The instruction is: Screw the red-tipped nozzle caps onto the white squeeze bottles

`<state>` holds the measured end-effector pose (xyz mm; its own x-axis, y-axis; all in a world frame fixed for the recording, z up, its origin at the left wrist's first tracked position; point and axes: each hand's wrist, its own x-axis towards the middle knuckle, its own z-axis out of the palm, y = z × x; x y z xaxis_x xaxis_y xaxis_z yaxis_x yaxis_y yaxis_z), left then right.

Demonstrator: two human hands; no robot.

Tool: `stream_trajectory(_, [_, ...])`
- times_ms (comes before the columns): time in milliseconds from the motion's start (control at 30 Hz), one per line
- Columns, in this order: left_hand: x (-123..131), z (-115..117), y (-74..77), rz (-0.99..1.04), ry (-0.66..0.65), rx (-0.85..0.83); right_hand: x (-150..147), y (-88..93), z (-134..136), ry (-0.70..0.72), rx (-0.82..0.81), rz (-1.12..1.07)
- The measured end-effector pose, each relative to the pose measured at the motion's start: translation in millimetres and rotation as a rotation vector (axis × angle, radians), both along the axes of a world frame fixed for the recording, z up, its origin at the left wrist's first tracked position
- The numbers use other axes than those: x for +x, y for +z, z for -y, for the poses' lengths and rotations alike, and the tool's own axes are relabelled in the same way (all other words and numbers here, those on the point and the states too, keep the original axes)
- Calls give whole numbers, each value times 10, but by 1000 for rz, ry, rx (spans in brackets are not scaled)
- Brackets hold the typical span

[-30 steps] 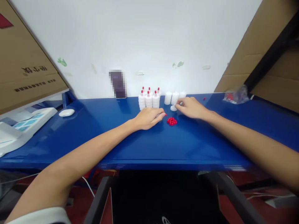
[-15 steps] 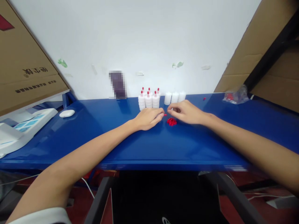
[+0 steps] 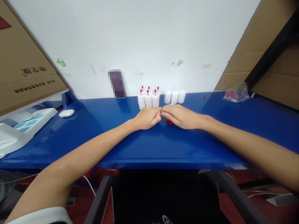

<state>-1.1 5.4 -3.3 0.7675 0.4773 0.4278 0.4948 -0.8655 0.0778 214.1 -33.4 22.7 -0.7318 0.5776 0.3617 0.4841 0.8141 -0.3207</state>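
My left hand (image 3: 148, 118) is closed in a pinch above the blue table (image 3: 140, 146). Its fingertips meet those of my right hand (image 3: 181, 115), whose fingers are also drawn together. A small red cap showed at my left fingertips earlier; the joined hands now hide it. What my right fingers grip, if anything, is hidden. Below my right hand lies a pile of red caps (image 3: 170, 122), partly covered. Just behind my left hand stand several white bottles with red-tipped spouts (image 3: 148, 99). White cylindrical bottles (image 3: 174, 97) without red tips stand behind my right hand.
A lone red cap (image 3: 204, 97) lies at the back right, near a clear plastic bag (image 3: 237, 94) with red pieces inside. To the left are a white oval object (image 3: 66, 113) and a white device (image 3: 30, 127). A dark pixelated rectangle (image 3: 118, 84) leans at the wall.
My right hand has moved left until its fingertips touch my left hand, and its fingers have closed together. The red cap between the hands and part of the pile are now covered.
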Motion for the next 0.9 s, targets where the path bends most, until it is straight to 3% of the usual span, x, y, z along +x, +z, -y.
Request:
stream_trajectory(200, [-8,26,2,-38,-48,145,103,90,-21,-80,-166,-103])
stream_trajectory(267, [-5,39,13,-50,-72,142,177,131,-52,-135,-140,-85])
stream_trajectory(433, [-2,43,34,-30,-26,39,298,151,-161,-255,20,217])
stream_trajectory(600, [0,43,48,-58,-20,-4,327,125,-203,-399,-182,348])
stream_trajectory(733, [6,51,53,-67,-22,-11,356,116,-217,-416,-298,370])
stream_trajectory(900, [-1,44,40,-61,-29,-19,393,98,-236,-387,-290,420])
